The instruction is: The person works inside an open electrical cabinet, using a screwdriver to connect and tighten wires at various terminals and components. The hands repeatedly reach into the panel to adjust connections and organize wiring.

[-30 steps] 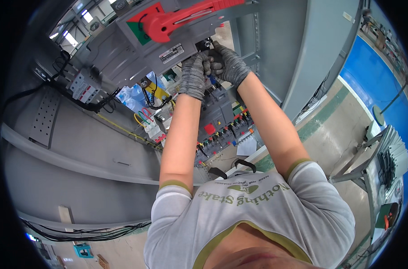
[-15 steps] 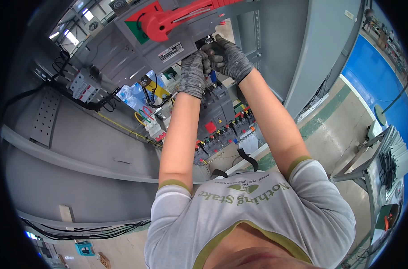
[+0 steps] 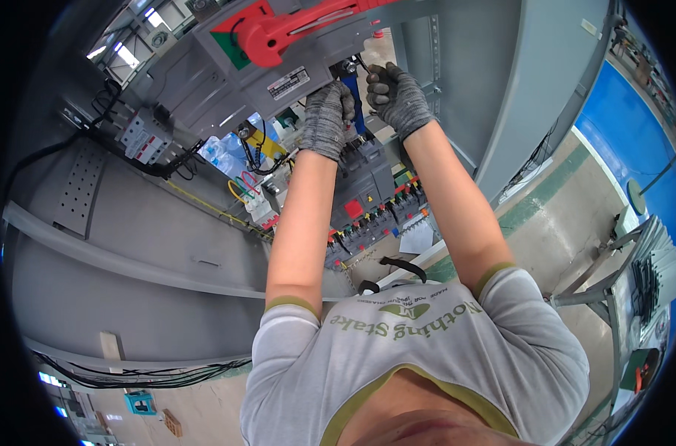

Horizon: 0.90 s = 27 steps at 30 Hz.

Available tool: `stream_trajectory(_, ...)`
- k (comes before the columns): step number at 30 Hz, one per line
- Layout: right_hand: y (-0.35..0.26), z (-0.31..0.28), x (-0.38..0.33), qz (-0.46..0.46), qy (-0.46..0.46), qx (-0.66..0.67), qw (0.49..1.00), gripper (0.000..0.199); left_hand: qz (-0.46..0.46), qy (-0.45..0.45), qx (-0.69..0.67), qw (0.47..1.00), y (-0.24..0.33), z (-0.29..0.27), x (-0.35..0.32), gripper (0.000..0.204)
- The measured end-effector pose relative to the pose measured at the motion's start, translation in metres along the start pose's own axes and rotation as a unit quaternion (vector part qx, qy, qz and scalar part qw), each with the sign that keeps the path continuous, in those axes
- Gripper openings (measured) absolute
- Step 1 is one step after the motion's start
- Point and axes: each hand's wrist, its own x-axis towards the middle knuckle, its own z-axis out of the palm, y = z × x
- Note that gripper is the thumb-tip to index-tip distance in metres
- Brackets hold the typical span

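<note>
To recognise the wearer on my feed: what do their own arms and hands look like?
The left hand and right hand wear streaked grey knit gloves; the right's fingers look darker. Both forearms are bare, with no cables or bands showing. The short sleeves are pale grey with olive-green cuffs.

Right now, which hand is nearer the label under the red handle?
Left: the left hand is just below and right of the label; the right hand is farther right.
</note>
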Motion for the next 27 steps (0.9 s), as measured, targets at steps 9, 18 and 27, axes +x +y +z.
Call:
stream_trajectory(9, -0.008, 0.009, 0.001, 0.119, -0.088, -0.137, 0.980, 0.044, -0.021, -0.011, -0.006, 1.000, 0.003, -0.001, -0.001, 0.007)
stream_trajectory(18, -0.002, 0.018, -0.007, 0.138, -0.054, -0.137, 0.980, 0.041, -0.016, -0.034, -0.014, 0.999, 0.002, -0.002, 0.004, 0.006)
stream_trajectory(27, 0.001, 0.014, -0.008, 0.088, 0.017, -0.109, 0.990, 0.041, -0.021, 0.001, -0.001, 1.000, 0.000, -0.002, 0.003, 0.004)
